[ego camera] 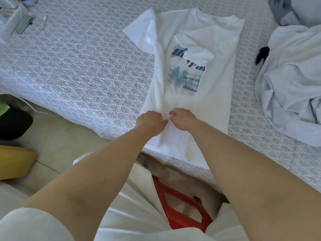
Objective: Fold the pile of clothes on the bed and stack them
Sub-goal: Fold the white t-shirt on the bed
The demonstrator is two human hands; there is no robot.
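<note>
Where the bed [73, 70] with its grey patterned cover fills the view, a white T-shirt [217, 70] lies flat on it, right side folded inward over a dark and teal print. Long axis runs from the near edge, hem overhanging, to the collar at the far side; one sleeve splays left. A pale crumpled pile of clothes [291, 84] sits toward the right edge. Left hand [150, 120] and right hand [182, 118], side by side near the hem, have fingers curled, pinching the shirt fabric.
</note>
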